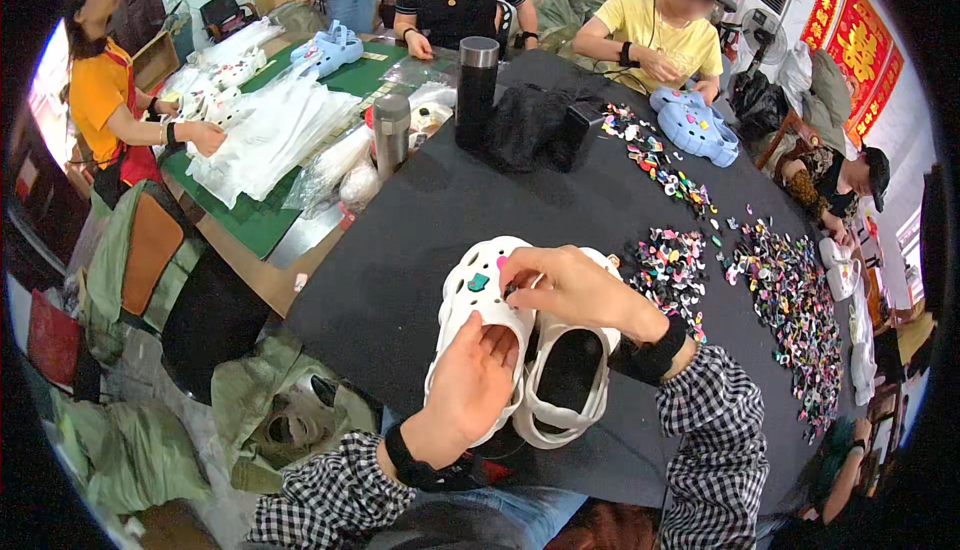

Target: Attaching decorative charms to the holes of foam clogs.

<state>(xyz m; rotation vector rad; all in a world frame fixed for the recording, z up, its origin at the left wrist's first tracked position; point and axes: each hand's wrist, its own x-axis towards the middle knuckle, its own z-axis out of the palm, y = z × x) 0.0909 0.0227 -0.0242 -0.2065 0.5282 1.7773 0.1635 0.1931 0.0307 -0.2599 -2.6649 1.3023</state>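
A pair of white clogs with holes stands side by side on the black table in front of me. My left hand (480, 375) grips the left white clog (455, 325), palm up, its fingers reaching into the foot opening and its thumb at the upper's edge. A green charm (478, 282) and a pink charm (502, 263) sit in that clog's toe part. Over the same toe, my right hand (580, 290) pinches a small dark charm (511, 291) against the holes; its exact shape is mostly hidden. The right white clog (568, 390) lies partly beneath my right hand.
Piles of colourful charms (790, 310) spread across the right side. Blue clogs (695, 128) lie at the far right, near a person in yellow. A black thermos (477, 95) and black plastic bag (535, 120) stand at the back. Other people work around the tables.
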